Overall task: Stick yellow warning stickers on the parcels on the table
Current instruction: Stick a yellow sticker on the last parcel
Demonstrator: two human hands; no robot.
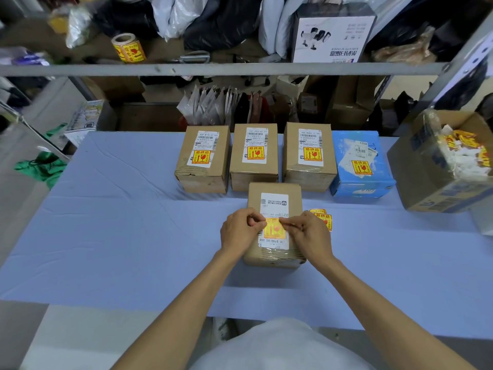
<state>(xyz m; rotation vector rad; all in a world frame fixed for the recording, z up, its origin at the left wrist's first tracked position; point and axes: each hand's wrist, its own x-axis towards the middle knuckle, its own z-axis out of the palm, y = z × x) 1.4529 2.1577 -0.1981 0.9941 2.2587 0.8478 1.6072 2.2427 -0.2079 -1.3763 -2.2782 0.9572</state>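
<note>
The left hand (pixel 240 231) and right hand (pixel 306 233) meet over the nearest parcel (pixel 272 259), a brown box dead ahead on the cloth (pixel 133 236). Each hand pinches one side edge of a yellow sticker (pixel 273 228) between thumb and forefinger, with the other fingers curled in. The sticker is stretched flat over the middle of the parcel's white label (pixel 274 202); whether it already touches the label cannot be told. Below the sticker the label reads "S150-00 008", and a QR code sits at its far end.

At 3 o'clock from the parcel, half hidden by the right hand, a strip (pixel 324 216) of the same stickers lies on the cloth.

At 12 o'clock stands a row of three brown boxes (pixel 254 177), each with a white barcode label and a yellow sticker printed in red with 易碎品 and a broken glass. A blue box (pixel 357 182) closes the row at 1 o'clock and carries the same sticker.

At 2 o'clock an open carton (pixel 426 169) holds white and yellow scraps.

The cloth is pale blue and creased, covering a table. Past its far edge stand upright envelopes (pixel 210 108). Above them runs a grey rail (pixel 213 68). On that shelf a roll (pixel 128 48) of stickers sits at 11 o'clock, scissors (pixel 194 57) at 12, and a white box (pixel 330 36) with inverted print at 1, among black and white bags.
</note>
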